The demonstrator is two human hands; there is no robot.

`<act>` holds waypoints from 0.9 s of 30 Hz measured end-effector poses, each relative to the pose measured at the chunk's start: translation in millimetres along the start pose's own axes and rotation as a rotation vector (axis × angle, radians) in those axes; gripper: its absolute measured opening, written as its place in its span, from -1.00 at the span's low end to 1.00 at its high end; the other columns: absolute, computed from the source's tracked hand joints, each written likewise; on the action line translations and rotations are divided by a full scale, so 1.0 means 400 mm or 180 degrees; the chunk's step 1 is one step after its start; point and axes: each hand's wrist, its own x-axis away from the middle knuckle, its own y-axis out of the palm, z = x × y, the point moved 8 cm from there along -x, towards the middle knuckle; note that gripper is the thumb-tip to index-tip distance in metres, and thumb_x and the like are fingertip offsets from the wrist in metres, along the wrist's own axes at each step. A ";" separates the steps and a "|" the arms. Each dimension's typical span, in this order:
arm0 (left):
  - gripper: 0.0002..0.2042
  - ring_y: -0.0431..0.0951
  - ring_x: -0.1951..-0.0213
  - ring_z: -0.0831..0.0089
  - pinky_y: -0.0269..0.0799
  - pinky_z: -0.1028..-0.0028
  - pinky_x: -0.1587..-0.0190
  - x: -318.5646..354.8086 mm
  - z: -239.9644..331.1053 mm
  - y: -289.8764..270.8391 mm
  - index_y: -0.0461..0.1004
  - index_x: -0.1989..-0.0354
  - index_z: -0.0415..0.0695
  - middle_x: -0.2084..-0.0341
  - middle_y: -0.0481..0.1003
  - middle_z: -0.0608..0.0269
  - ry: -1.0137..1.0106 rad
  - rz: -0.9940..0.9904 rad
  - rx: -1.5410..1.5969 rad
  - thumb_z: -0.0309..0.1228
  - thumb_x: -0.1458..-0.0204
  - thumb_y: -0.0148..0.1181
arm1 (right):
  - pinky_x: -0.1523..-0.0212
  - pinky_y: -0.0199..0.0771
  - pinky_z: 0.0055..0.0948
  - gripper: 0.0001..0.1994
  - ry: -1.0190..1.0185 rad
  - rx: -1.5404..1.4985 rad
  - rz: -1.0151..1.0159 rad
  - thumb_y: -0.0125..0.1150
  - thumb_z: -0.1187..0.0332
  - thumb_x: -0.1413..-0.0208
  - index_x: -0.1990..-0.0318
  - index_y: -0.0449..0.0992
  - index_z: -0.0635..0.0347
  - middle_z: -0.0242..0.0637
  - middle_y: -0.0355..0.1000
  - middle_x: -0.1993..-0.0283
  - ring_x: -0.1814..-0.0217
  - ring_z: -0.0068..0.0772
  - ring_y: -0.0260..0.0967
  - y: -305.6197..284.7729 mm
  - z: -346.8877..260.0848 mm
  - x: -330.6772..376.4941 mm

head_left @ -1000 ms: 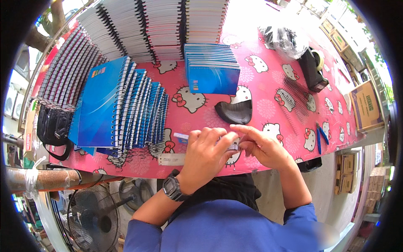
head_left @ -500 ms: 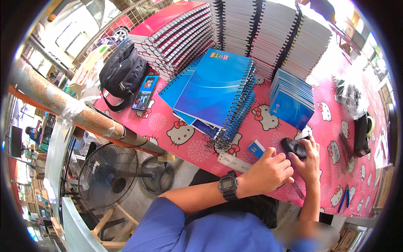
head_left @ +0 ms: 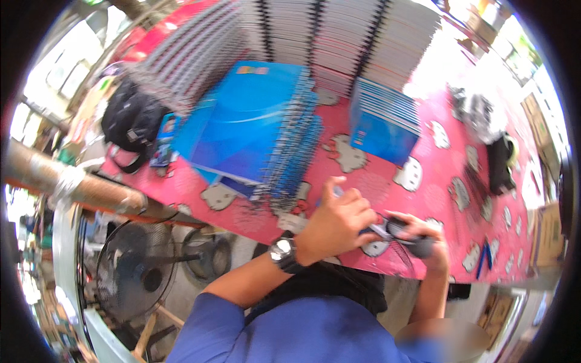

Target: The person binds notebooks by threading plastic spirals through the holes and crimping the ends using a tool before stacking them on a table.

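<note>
My left hand [head_left: 342,219], with a dark watch [head_left: 285,251] on its wrist, is over the table's front edge. Its index finger points up and the other fingers curl in, their tips at the silvery end of a black object [head_left: 417,247]. What they pinch is blurred. My right hand [head_left: 433,233] grips that black object from the right, fingers wrapped over it; its kind is not clear. Below it lies a thin dark wire coil [head_left: 400,257]. A small blue-and-white box [head_left: 336,191] is mostly hidden behind my left hand.
Blue spiral notebooks [head_left: 251,121] are stacked on the pink patterned table cover [head_left: 372,181]. Small blue booklets [head_left: 384,130] and tall bound stacks [head_left: 339,42] stand behind. A black bag [head_left: 130,115] sits left, blue-handled pliers [head_left: 483,260] right. A fan [head_left: 142,266] stands below.
The view has shifted, so the scene sits further left. My right hand has turned the black object, showing a silvery end. My left fingers have come to it, index finger now raised.
</note>
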 end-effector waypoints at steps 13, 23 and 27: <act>-0.43 0.47 0.25 0.57 -0.08 0.07 -0.18 0.011 -0.017 -0.007 0.41 0.05 0.07 0.41 0.47 0.54 -0.0172 0.0089 0.0303 -0.17 0.34 0.45 | -0.15 0.22 -0.21 -0.59 0.0071 0.0620 -0.0257 0.22 0.04 0.03 0.15 0.58 0.16 -0.04 0.35 -0.14 -0.15 -0.21 0.29 0.044 -0.055 -0.043; -0.08 0.37 0.08 0.47 0.37 0.47 0.01 0.091 -0.171 0.020 0.07 -0.21 -0.15 0.17 0.34 0.24 -0.1546 0.0917 0.2959 -0.53 0.40 0.54 | -0.19 0.18 -0.19 -0.56 0.0305 0.1654 0.0324 0.14 0.05 -0.04 0.11 0.55 0.25 -0.01 0.31 -0.17 -0.22 -0.17 0.25 -0.004 -0.005 -0.055; -0.36 0.32 0.21 0.60 0.39 0.57 0.14 0.104 -0.184 0.070 0.19 0.02 -0.09 0.31 0.26 0.36 -0.1940 0.0273 0.3274 -0.52 0.28 0.48 | -0.17 0.21 -0.20 -0.55 0.0088 0.0913 -0.0159 0.18 0.05 0.01 0.14 0.57 0.27 -0.01 0.32 -0.17 -0.19 -0.16 0.27 0.049 -0.038 -0.071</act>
